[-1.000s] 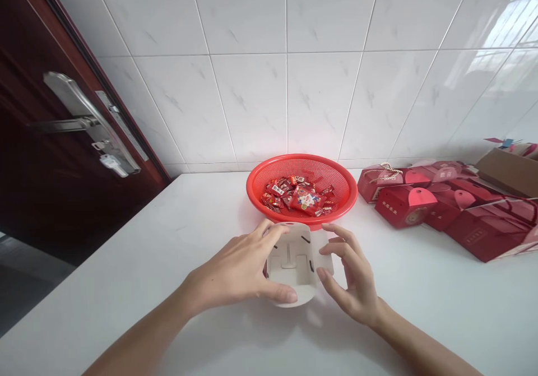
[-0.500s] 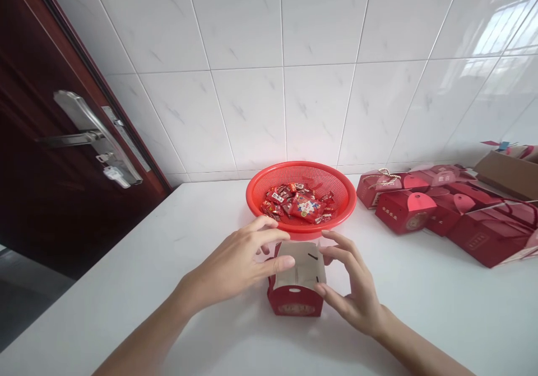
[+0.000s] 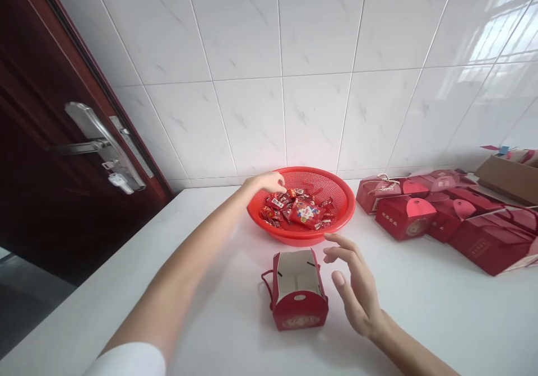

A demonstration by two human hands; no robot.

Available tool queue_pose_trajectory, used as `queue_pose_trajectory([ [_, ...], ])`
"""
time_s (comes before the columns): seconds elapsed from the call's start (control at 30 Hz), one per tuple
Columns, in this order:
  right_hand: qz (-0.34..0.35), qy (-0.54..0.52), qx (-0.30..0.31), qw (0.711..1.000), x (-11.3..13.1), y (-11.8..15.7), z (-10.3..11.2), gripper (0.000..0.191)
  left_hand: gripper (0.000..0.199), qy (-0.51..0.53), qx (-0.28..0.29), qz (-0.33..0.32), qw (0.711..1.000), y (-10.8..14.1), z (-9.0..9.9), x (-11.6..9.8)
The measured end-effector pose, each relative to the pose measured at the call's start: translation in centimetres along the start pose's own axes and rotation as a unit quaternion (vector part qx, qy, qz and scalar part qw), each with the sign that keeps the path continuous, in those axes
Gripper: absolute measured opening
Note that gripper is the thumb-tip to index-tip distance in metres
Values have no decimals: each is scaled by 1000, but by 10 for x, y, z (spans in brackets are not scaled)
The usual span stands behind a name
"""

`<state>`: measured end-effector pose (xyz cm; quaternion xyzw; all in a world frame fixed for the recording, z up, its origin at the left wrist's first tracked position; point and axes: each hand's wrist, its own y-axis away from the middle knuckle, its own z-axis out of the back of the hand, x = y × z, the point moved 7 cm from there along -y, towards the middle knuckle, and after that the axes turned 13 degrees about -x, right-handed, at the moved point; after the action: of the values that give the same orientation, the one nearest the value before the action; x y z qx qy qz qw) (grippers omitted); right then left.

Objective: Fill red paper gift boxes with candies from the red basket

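Observation:
My left hand (image 3: 271, 182) reaches over the left rim of a red plastic colander (image 3: 345, 217), its fingers loosely curled above the candies and nothing visible in them. Inside lie wrapped candies (image 3: 277, 203) and a larger red packet (image 3: 305, 212). Nearer to me, a small red gift box (image 3: 300, 309) stands on the white table with its top open, pale lining showing and a red cord handle (image 3: 266, 286) hanging out at the left. Just right of this box my right hand (image 3: 355, 286) hovers with fingers apart, holding nothing.
Several closed red gift boxes (image 3: 406, 217) stand grouped at the right of the white table (image 3: 210, 309). Behind them is a brown cardboard box (image 3: 506, 177). A tiled wall (image 3: 247, 124) backs the table; a dark red door (image 3: 37, 168) with a metal handle is at the left.
My left hand has left the gift box and moved forward to the colander. My right hand has drawn slightly away from the box, which now stands untouched with its cord fully showing.

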<state>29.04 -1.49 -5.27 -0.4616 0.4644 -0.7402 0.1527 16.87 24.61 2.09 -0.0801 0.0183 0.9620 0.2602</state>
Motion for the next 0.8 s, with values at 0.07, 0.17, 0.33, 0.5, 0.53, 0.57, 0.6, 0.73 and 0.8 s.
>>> queue_pose_trajectory([
  [0.07,-18,8,-18,1000,-6,-2,2,19,55,-14,36,14,999,-24,-17,1],
  [0.17,-28,17,-25,999,-12,-5,3,16,76,-18,79,28,996,-45,-42,3],
  [0.33,-19,28,-11,999,-10,-5,-1,14,97,16,112,26,993,-55,-70,13],
  [0.5,4,22,11,1000,-1,-4,-6,20,83,82,91,5,992,-64,-79,22],
  [0.53,7,23,15,1000,0,-4,-7,21,78,99,89,0,991,-66,-80,22],
  [0.57,9,23,16,1000,0,-4,-7,21,72,118,91,-6,989,-67,-82,21],
  [0.6,11,24,16,1000,0,-5,-7,22,65,139,97,-13,985,-68,-84,19],
  [0.73,7,25,6,1000,-1,-6,-6,21,42,229,150,-36,961,-59,-90,7],
  [0.8,1,23,4,1000,-3,-7,-5,22,38,277,168,-42,945,-52,-87,1],
])
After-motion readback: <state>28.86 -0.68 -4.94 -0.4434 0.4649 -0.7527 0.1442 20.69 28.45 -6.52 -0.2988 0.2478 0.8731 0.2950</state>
